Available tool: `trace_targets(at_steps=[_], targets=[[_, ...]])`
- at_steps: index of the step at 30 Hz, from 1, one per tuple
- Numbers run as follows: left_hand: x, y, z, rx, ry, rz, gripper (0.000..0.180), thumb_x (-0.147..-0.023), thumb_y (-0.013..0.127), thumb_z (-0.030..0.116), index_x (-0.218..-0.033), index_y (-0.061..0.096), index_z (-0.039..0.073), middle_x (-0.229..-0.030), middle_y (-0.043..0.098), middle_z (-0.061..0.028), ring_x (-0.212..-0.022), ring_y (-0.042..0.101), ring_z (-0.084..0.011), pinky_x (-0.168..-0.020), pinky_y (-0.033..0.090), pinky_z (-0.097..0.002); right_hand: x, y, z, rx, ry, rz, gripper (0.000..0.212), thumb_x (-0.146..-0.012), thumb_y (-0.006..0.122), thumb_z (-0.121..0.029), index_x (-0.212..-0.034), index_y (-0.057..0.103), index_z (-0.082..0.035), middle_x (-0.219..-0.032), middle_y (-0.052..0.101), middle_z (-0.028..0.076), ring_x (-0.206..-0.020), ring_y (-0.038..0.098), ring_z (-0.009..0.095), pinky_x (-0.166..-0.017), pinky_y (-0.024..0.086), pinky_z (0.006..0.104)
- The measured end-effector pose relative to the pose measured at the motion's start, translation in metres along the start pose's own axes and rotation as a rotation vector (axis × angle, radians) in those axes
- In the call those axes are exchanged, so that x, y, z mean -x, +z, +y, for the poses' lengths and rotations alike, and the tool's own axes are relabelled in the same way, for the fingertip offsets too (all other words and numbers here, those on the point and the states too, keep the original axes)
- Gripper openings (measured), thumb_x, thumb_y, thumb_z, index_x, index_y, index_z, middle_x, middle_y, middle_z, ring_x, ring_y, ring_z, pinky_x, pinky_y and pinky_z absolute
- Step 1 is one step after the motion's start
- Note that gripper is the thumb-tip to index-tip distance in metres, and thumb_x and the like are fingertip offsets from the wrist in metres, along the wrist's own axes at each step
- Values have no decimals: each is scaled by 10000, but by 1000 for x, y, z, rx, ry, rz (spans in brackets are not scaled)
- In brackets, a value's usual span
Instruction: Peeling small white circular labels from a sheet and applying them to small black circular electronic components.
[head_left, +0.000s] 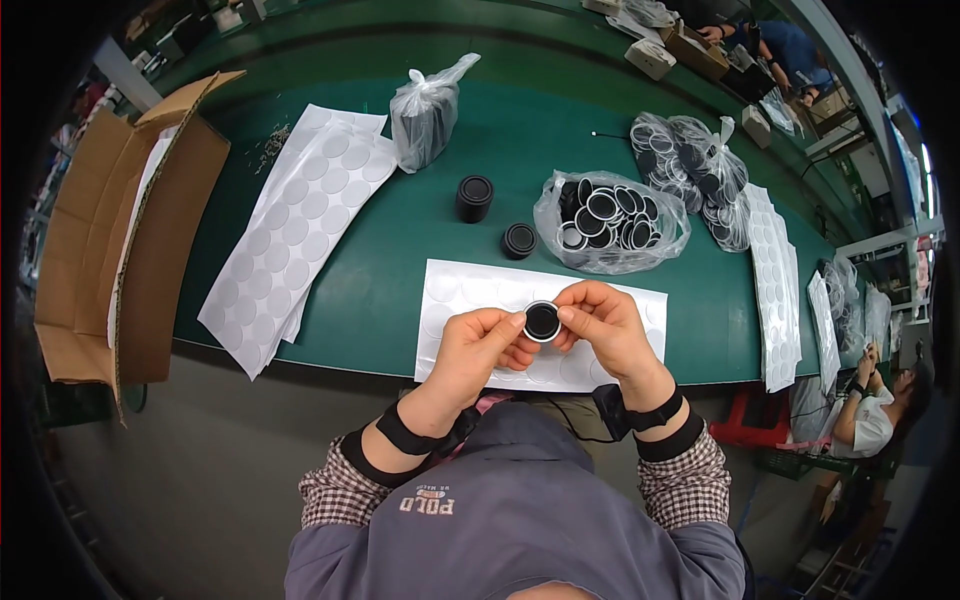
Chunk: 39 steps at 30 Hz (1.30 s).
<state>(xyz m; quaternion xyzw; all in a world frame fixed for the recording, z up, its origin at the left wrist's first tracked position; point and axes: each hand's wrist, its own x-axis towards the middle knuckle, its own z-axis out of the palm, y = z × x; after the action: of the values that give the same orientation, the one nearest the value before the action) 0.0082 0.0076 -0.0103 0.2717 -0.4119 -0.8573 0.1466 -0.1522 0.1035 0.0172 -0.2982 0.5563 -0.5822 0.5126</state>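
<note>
Fingers of the left hand (472, 350) and right hand (612, 328) clamp one black disc (542, 322) above the white sheet (450, 292); the tall stack (474, 199) and short stack (519, 241) seem done, bagged discs (603, 206) apparently left.

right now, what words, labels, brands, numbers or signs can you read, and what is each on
Grey top: pale lettering and a small emblem, upside down; I don't copy printed words.
Pale-rimmed black disc, held between left hand and right hand: no readable lettering.
White sheet beneath the hands: none visible.
Background white box: too blurred to tell.
</note>
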Motion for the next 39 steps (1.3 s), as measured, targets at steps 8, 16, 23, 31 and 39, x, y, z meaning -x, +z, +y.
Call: trace_targets(at_steps=[8, 16, 23, 31, 39], targets=[[0, -1, -4, -1, 114, -67, 159, -864, 517, 138, -836, 577, -7, -765, 619, -80, -641, 592, -127, -588, 492, -239, 1, 1, -4, -59, 48, -3, 176, -803, 569, -25, -961, 545, 48, -788, 602, 80, -640, 578, 110, -579, 491, 213], [1, 3, -4, 17, 152, -48, 128, -854, 525, 110, -841, 576, -6, -771, 618, -80, -660, 589, -123, -616, 490, -240, 0, 0, 0, -66, -12, -2, 212, -795, 565, -11, -998, 521, 32, -814, 605, 86, -650, 585, 124, -580, 489, 229], [1, 3, -5, 42, 110, -31, 143, -858, 519, 123, -850, 575, -9, -776, 619, -89, -663, 592, -128, -619, 490, -240, 2, 5, 1, -74, 6, 18, 254, -790, 563, -3, -1033, 498, 28, -829, 603, 83, -670, 588, 123, -596, 491, 228], [0, 3, -7, 60, 87, -74, 185, -877, 490, 150, -867, 567, -18, -789, 615, -75, -683, 568, -102, -629, 474, -226, 3, 6, 3, -79, -20, 21, 310, -767, 572, 23, -1062, 477, 31, -856, 598, 90, -701, 587, 125, -623, 495, 232], [0, 3, -9, 62, 113, -65, 132, -856, 519, 114, -853, 570, -8, -782, 618, -75, -672, 572, -101, -632, 473, -224, -1, 9, 4, -67, -14, 32, 368, -725, 594, 58, -1070, 469, 27, -884, 584, 80, -760, 577, 117, -655, 494, 232]])
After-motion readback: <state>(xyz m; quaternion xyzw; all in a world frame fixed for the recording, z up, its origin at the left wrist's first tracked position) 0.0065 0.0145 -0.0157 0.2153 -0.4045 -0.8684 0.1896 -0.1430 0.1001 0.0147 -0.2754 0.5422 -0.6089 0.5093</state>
